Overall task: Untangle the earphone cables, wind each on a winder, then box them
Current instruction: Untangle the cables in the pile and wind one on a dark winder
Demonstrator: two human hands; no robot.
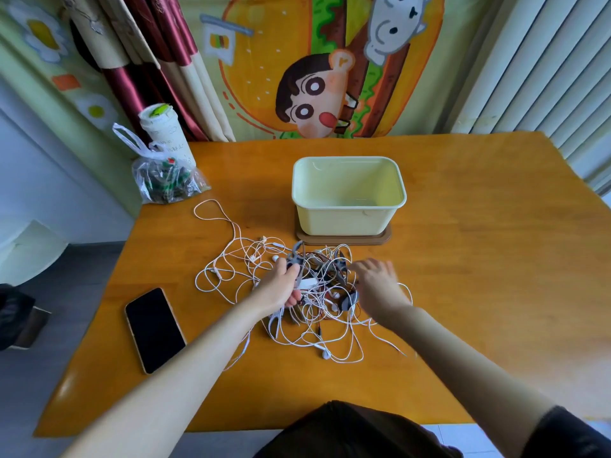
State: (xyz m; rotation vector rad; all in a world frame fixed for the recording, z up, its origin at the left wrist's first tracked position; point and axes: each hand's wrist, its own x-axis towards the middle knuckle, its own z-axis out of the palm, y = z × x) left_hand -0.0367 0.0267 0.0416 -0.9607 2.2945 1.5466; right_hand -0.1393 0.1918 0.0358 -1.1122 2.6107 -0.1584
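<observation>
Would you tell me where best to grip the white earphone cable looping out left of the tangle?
Probably pinch the white earphone cable at its loop's top, coming from the left: it lies alone on the orange wooden table, clear of the tangle.

A home room: cartoon wall cloth (317,67), curtains (158,61), wooden table (463,259).

Soft daylight, glossy table (463,226) (corner glare), right hand (375,279) motion-blurred, edges bowed
</observation>
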